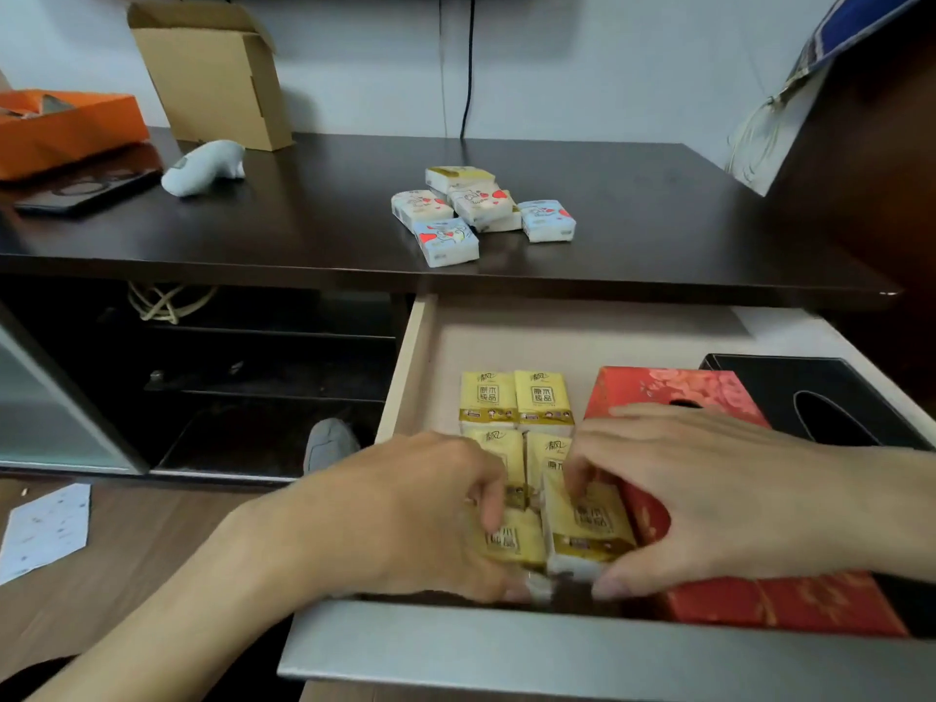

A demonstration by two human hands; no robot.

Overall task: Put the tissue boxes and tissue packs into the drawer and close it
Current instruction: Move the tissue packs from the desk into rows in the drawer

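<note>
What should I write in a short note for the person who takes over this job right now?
Left hand: holds a yellow pack at the drawer's front.
Right hand: holds the yellow pack beside it.
Done: four more yellow packs, red box and black box are in the open drawer.
Left: set these two down, move the packs on the tabletop in, close the drawer.

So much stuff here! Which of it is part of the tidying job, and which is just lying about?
Part of the job:
- open drawer
- yellow tissue packs in it, some under both hands: left hand, right hand
- red tissue box
- black tissue box
- heart-print tissue packs on the table

Lying about:
- cardboard box
- orange box
- grey soft toy
- paper sheet
</note>
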